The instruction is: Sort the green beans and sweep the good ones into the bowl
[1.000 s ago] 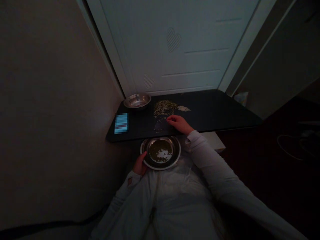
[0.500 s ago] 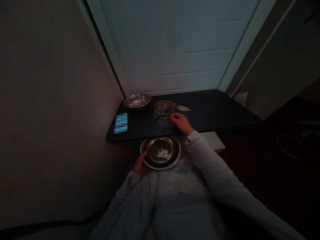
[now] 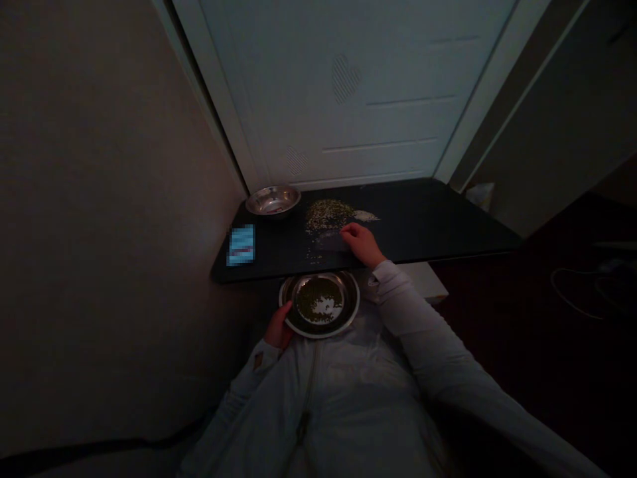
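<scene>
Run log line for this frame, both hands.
left hand: holds bowl of green grains | right hand: over table, near mixed pile

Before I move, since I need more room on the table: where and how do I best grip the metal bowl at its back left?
Probably pinch the back-left bowl by its rim's near right part, coming from the front right. It stands upright with a flared rim exposed there, while the wall and door crowd its left and back.
</scene>
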Demonstrator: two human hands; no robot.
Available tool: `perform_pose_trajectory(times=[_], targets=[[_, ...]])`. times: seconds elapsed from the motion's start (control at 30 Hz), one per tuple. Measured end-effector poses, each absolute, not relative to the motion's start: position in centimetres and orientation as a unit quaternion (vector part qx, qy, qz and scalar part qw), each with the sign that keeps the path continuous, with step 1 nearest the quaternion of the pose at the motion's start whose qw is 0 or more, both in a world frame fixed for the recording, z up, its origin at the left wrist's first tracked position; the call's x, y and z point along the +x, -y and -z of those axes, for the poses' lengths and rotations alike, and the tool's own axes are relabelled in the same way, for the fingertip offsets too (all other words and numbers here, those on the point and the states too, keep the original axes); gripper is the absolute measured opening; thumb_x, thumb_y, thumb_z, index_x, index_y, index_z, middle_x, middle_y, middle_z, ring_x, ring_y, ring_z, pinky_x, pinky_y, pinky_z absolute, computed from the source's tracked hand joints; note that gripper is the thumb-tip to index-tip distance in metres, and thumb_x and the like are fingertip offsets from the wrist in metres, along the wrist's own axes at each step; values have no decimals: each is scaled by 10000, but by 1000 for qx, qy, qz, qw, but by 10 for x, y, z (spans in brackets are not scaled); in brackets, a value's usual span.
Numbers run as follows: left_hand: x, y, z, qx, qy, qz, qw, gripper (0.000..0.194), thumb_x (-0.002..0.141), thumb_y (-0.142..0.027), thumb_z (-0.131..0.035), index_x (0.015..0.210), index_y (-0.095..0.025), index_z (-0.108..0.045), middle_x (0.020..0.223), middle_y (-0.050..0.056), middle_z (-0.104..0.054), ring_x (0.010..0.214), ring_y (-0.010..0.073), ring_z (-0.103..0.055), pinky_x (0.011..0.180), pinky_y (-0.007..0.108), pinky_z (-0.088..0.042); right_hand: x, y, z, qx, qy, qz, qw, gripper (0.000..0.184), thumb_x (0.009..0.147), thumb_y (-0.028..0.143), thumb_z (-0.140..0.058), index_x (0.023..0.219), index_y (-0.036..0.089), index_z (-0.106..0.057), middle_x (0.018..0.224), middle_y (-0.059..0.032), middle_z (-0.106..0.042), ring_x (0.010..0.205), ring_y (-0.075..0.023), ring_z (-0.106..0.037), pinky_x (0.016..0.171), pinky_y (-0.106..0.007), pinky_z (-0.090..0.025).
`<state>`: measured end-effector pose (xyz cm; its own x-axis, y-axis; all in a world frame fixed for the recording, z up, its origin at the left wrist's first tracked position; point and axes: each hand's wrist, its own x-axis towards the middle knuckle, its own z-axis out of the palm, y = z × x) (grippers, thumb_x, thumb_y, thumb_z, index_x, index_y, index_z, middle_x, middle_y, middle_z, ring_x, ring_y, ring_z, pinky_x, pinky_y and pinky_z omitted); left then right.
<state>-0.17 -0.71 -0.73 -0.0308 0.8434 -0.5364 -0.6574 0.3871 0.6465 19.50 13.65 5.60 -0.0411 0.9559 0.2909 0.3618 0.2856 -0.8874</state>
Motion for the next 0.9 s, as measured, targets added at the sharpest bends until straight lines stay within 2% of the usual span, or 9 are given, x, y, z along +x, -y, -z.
perform_pose_trajectory(times=[0.63,0.9], targets=[[1,8,3,97,-458,-545,695,186,711,-227,-495,699,-133,-656,764,73,-699,1034,225,-524,937,333,-361,195,-134,-58,-486,661,-351,452,125,622,266,-459,639,159,-520,587,27,-495,588,-101,-443,586,-229,-327],[0,7,5,88,-457,-552,692,197,730,-210,-477,721,-134,-658,743,41,-703,1024,199,-532,931,303,-367,195,-132,-60,-482,656,-364,452,129,618,267,-459,632,155,-522,582,34,-490,576,-92,-431,580,-224,-320]])
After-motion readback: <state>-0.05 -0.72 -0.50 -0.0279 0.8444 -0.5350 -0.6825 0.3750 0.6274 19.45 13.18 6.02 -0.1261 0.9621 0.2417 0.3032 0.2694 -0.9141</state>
